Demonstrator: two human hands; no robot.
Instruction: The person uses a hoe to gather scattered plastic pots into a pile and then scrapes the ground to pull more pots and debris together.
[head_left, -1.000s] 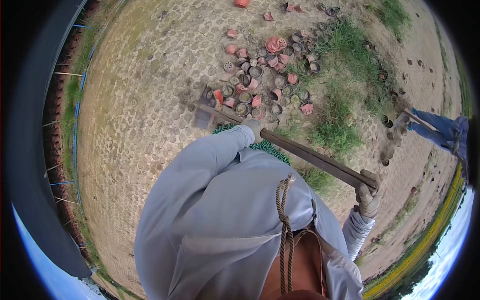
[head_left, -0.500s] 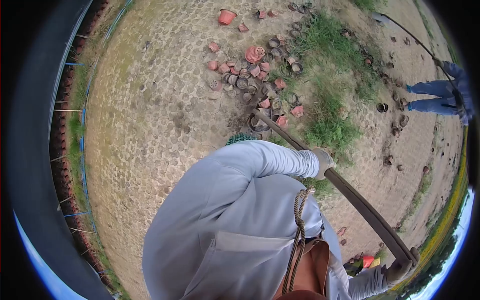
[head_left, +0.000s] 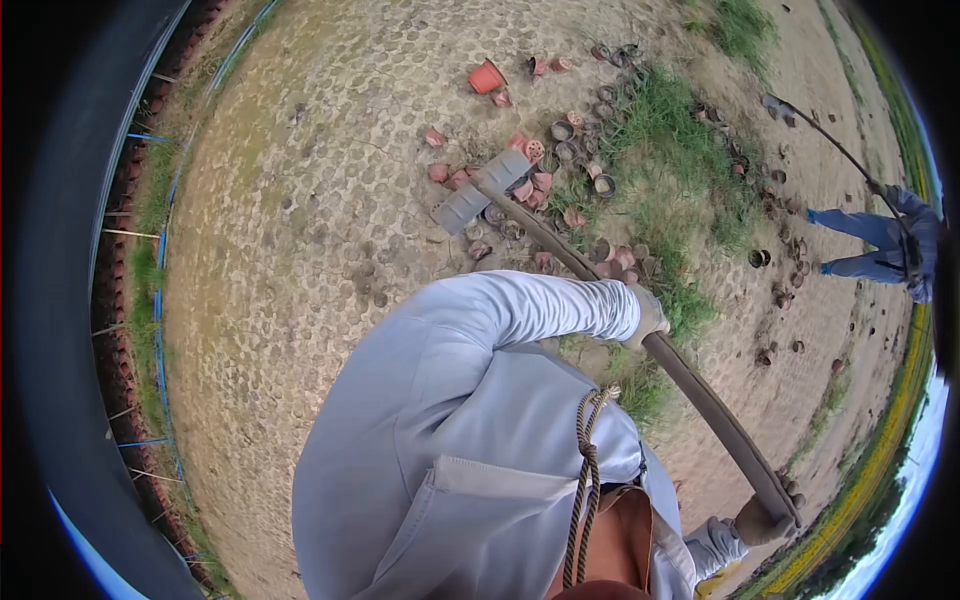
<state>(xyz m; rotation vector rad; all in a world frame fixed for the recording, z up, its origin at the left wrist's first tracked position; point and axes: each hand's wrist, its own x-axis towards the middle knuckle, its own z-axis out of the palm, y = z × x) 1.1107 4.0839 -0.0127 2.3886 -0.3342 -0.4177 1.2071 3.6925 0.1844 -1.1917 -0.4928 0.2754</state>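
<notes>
A long-handled hoe (head_left: 540, 232) with a wide grey blade (head_left: 463, 208) slants across the view. My left hand (head_left: 650, 313), gloved, is closed round the middle of its handle. Near the handle's end at lower right, my right hand (head_left: 765, 521) is also gloved and closed on it. The blade overlaps a heap of old plastic plant pots in this view. Among them are a reddish pot with holes in its base (head_left: 535, 150) and a dark round pot (head_left: 604, 185).
An orange pot (head_left: 487, 76) lies beyond the heap. Grass clumps (head_left: 668, 130) grow to its right. Another person (head_left: 880, 240) stands at far right with a long-handled tool (head_left: 825, 133). On the left, blue pipes (head_left: 163, 300) run beside a dark sheet (head_left: 60, 250).
The hoe's blade has moved up and forward from beside the near pots to over the heap. My right hand has shifted left with the handle's end. The view has shifted slightly.
</notes>
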